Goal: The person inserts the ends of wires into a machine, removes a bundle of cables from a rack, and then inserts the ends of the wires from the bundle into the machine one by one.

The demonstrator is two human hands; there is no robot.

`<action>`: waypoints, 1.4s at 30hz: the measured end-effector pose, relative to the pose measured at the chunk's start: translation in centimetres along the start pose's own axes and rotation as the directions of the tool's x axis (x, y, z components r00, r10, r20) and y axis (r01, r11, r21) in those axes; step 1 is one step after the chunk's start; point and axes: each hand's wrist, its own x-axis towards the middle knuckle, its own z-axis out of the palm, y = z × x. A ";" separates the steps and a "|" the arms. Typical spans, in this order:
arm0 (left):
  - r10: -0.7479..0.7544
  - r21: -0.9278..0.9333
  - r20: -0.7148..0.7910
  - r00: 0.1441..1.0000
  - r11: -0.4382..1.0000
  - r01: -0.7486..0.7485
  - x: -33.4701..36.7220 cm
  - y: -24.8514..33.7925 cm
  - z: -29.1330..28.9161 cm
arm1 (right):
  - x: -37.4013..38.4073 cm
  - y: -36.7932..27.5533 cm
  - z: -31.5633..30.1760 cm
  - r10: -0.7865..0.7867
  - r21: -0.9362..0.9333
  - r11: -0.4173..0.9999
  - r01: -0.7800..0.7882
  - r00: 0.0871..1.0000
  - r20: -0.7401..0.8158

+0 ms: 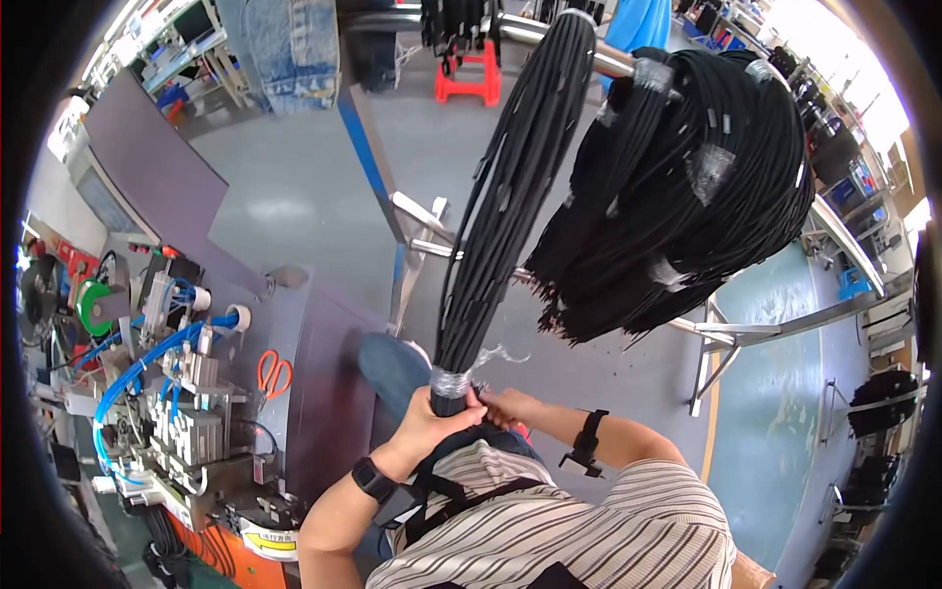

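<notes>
A long bundle of black cables (510,187) stretches from a metal rail down toward my body. Clear plastic film (450,382) is wrapped round its near end. My left hand (432,428) is closed round this end, just below the film, with the thumb pointing right. Close beside it on the right, my right hand (511,405) has its fingers pinched together; what they hold is too small and hidden to make out. Wispy clear strands (502,353) stick out from the wrapped end above my right hand.
A thick mass of black cables (697,187) hangs on the rack's rail (613,61) to the right. Its metal legs (731,339) stand on the floor. At left, a machine (191,422) with blue hoses and orange-handled scissors (274,376) occupy a bench. A red stool (468,79) stands farther off.
</notes>
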 end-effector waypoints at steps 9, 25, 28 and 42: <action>-0.022 0.066 -0.038 0.999 0.998 0.024 -1.0 1.3 -1.0 | 1.8 14.4 0.3 -0.808 -0.741 0.527 0.416 0.516 -0.285; -0.060 0.018 -0.092 0.994 0.998 0.062 -0.3 1.8 -3.1 | -8.6 22.9 -7.1 0.222 -0.943 0.221 0.250 0.929 0.298; -0.088 -0.025 -0.107 0.990 0.996 0.086 -0.2 1.7 -3.2 | -8.0 21.3 -10.5 0.282 -0.971 0.158 0.182 0.934 0.221; 0.035 -0.195 -0.250 0.968 0.977 -0.085 -0.5 1.3 -1.8 | -4.2 -0.6 0.9 0.047 0.545 0.785 -0.295 0.905 0.424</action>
